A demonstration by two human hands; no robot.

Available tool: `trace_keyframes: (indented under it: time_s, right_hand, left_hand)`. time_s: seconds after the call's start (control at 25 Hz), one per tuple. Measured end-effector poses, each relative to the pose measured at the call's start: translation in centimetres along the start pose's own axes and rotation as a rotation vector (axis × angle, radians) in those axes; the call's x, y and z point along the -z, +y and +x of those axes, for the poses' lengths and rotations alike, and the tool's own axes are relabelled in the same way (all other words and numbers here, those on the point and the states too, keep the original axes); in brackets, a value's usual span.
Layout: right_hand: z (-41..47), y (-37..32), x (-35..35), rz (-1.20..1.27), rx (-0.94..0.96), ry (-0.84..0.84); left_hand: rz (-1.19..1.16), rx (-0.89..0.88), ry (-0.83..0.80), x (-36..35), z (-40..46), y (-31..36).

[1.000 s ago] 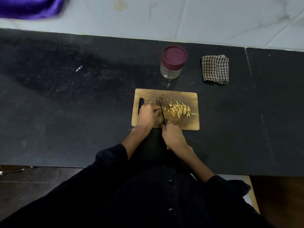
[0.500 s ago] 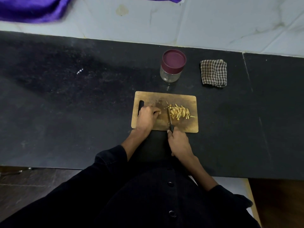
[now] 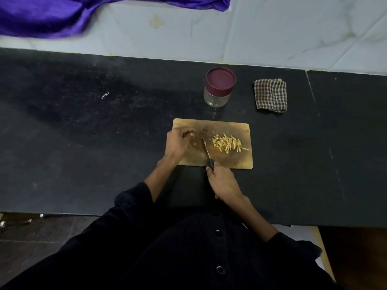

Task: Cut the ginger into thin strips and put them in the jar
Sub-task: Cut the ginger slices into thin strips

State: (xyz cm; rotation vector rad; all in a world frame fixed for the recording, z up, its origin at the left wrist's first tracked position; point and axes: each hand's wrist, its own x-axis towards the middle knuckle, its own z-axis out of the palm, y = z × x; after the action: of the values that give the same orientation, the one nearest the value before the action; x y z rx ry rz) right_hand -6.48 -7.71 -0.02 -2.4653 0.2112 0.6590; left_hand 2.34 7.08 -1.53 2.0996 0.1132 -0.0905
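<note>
A wooden cutting board (image 3: 230,160) lies on the black counter. A pile of thin ginger strips (image 3: 227,142) sits on its right half. My left hand (image 3: 178,141) rests on the board's left end with fingers curled over a small ginger piece (image 3: 194,143). My right hand (image 3: 224,183) grips the black handle of a knife (image 3: 206,150); the blade points away from me, just right of my left fingers. A glass jar with a maroon lid (image 3: 219,86) stands shut behind the board.
A folded checked cloth (image 3: 270,94) lies to the right of the jar. Purple fabric (image 3: 52,15) hangs over the pale tiled wall at the back left. The black counter (image 3: 83,132) spreads wide to both sides.
The knife blade has shifted left, away from the strip pile and back beside my left fingers. The camera view has tilted slightly, showing more of the wall.
</note>
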Motion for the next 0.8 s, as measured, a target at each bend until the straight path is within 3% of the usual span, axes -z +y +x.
trace_keyframes:
  time_s: [0.2,0.48,0.8]
  right_hand:
    - [0.3,-1.1,-0.8,-0.081,0.068,-0.037]
    - [-0.2,1.6,1.2,-0.041,-0.053,0.085]
    - [-1.5,3.3,2.9,-0.093,0.020,0.272]
  left_hand:
    - [-0.016,0.054,0.007,0.9,0.0,-0.4]
    - [-0.008,0.034,-0.061,0.1,-0.6,0.2]
    - [0.172,-0.213,-0.090,-0.6,-2.0,2.2]
